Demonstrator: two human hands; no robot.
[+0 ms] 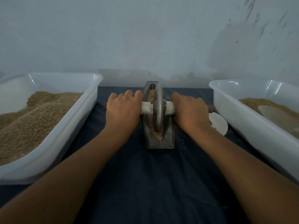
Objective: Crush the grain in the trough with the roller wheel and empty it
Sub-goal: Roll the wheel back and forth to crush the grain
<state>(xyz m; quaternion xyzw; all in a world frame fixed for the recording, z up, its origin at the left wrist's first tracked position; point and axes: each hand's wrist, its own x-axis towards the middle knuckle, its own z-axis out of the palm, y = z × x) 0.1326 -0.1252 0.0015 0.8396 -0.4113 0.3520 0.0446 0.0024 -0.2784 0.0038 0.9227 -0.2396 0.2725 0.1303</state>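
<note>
Left hand (pixel 123 109) and right hand (pixel 189 110) each with a closed grip on the cloth-wrapped axle (pixel 146 109), roller wheel (pixel 158 107) upright in the grain-filled trough (pixel 159 142), centred on the dark cloth (pixel 145 183), white tubs (pixel 68 126) either side.

A dark blue cloth (pixel 145 183) covers the desk up to the pale wall. On it, at the middle, stands the metal trough (pixel 168 139), lengthwise away from the viewer. A white plastic tub (pixel 68 135) sits at the left and another white tub (pixel 242 120) at the right. Between the trough and the right tub lies a white rounded piece (pixel 218 123), perhaps a scoop.
</note>
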